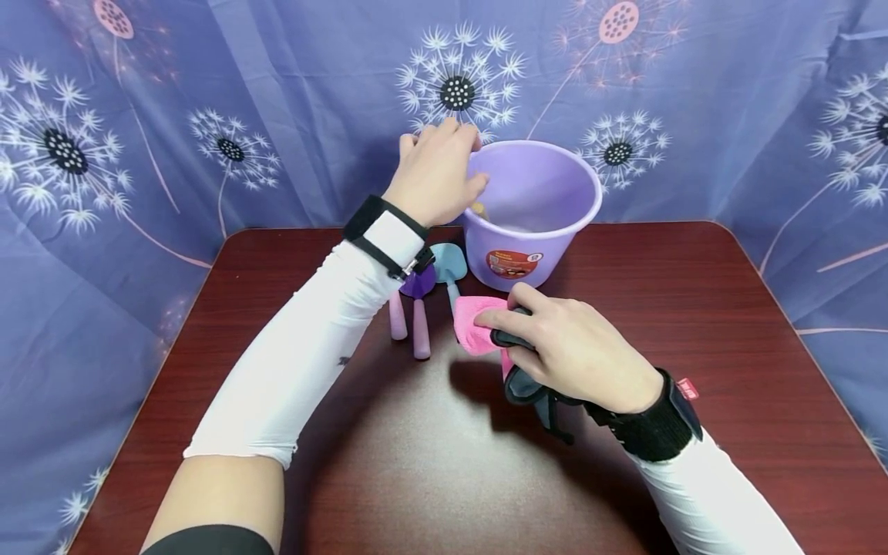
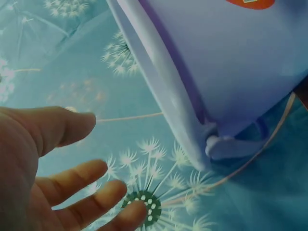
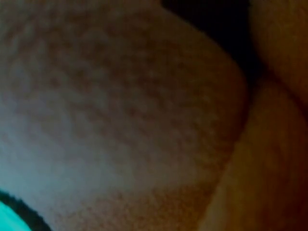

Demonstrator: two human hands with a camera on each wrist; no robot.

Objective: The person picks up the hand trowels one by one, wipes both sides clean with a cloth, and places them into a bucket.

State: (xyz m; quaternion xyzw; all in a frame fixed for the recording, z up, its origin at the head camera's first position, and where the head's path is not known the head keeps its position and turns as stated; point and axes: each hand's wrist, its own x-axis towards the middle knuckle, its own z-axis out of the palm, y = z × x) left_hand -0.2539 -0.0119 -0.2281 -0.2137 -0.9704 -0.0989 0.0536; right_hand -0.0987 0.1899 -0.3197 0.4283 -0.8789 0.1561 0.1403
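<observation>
My left hand (image 1: pixel 438 173) hovers at the left rim of a light purple bucket (image 1: pixel 530 254), fingers spread and loosely bent. In the left wrist view its thumb and fingers (image 2: pixel 103 196) hold nothing, and the bucket's handle joint (image 2: pixel 211 146) shows beyond them. Closer in, my right hand (image 1: pixel 576 347) grips a pink and grey glove (image 1: pixel 480 324) with dark edging; a grey part with a dark strap hangs below the palm. Dark, blurred skin fills the right wrist view, so the glove is hidden there.
Left of the bucket lie a purple trowel (image 1: pixel 420 312), a blue trowel (image 1: pixel 449 264) and a pink handle (image 1: pixel 398 316), partly under the left wrist. Something yellowish (image 1: pixel 479 209) is inside the bucket. A flowered curtain (image 1: pixel 312 116) hangs behind the dark red table (image 1: pixel 694 308).
</observation>
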